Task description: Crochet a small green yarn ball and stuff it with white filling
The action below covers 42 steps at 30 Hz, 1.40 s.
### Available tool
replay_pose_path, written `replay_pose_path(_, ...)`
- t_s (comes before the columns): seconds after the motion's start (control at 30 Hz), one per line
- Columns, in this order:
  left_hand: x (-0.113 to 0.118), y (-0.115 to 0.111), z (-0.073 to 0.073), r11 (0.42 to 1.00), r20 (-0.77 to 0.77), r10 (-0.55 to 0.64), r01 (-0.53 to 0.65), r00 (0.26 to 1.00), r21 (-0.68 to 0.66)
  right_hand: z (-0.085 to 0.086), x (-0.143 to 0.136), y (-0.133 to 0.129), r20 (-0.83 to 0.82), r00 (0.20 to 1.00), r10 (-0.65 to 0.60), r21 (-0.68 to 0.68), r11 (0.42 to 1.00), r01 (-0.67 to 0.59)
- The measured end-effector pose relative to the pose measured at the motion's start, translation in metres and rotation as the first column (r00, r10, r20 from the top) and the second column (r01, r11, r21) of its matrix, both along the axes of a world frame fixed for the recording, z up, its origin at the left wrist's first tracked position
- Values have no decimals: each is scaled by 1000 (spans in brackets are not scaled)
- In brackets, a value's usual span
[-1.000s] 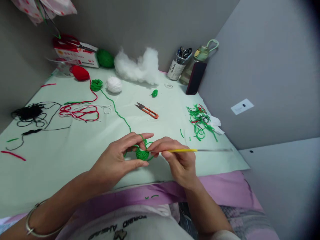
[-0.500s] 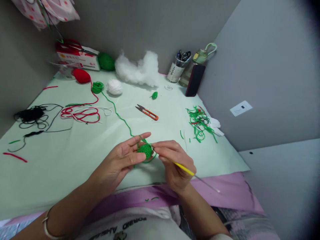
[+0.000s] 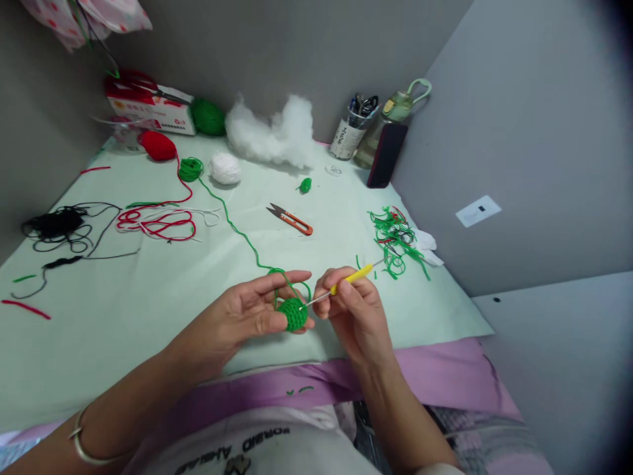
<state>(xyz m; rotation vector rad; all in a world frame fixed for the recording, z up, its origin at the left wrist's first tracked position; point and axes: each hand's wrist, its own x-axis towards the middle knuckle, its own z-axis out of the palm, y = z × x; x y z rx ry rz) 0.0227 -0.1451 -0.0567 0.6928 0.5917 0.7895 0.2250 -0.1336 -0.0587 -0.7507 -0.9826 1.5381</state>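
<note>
Between the thumb and fingers of my left hand (image 3: pixel 247 313) is a small round green crochet piece (image 3: pixel 293 315). Green yarn (image 3: pixel 239 229) runs over that hand's raised forefinger and back to a wound green bundle (image 3: pixel 190 169). My right hand (image 3: pixel 353 303) is closed around a crochet hook with a yellow handle (image 3: pixel 352 280). The hook's metal tip touches the upper right part of the green piece, and its other end points up to the right.
Orange-handled thread snips (image 3: pixel 291 220) lie ahead of my hands, with a small green piece (image 3: pixel 305 185) beyond. Red yarn (image 3: pixel 171 224) and black yarn (image 3: pixel 57 224) spread at left. Yarn scraps (image 3: pixel 395 241) lie right. White stuffing (image 3: pixel 271 135), a pen cup (image 3: pixel 347 135) and a phone (image 3: pixel 388 156) stand behind.
My right hand has turned the hook, so its handle now points up to the right instead of down to the right. The green piece sits slightly lower and further right.
</note>
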Motion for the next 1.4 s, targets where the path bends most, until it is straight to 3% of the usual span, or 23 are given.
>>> replay_pose_path(0.1, 3, -2, -1, 999, -8, 20, -19, 1000, 43, -3, -5, -2, 5, 1000, 12, 67, 998, -12)
replay_pose_path(0.33, 3, 0, -1, 995, -71, 83, -80, 994, 53, -8, -12, -5, 65, 993, -96, 261, 962, 76)
replay_pose_path(0.5, 1, -1, 3, 999, 25, 52, -52, 998, 12, -7, -11, 0, -44, 995, -92, 164, 982, 98)
replay_pose_path(0.8, -4, 4, 1, 999, 141, 16, -11, 990, -39, -3, -2, 4, -93, 993, -66, 5, 998, 67)
replay_pose_path(0.93, 0, 4, -2, 998, 26, 46, -47, 999, 39, -6, -2, 1, -30, 998, 60, 50, 997, -59)
replay_pose_path(1.07, 4, 3, -2, 990, -149, 125, -113, 981, 90, -11, -4, -1, 186, 981, -62, 349, 937, -7)
replay_pose_path(1.13, 5, 3, 1, 985, -237, 160, -138, 958, 107, -13, -5, -2, 226, 968, -110, 415, 910, 6)
replay_pose_path(1.23, 5, 2, 7, 982, -370, 172, -129, 913, 139, -13, -7, -1, 182, 980, -78, 369, 930, 6)
replay_pose_path(1.4, 5, 2, 12, 961, -491, 227, -110, 841, 255, -9, -8, 4, 2, 999, 51, 100, 994, -51)
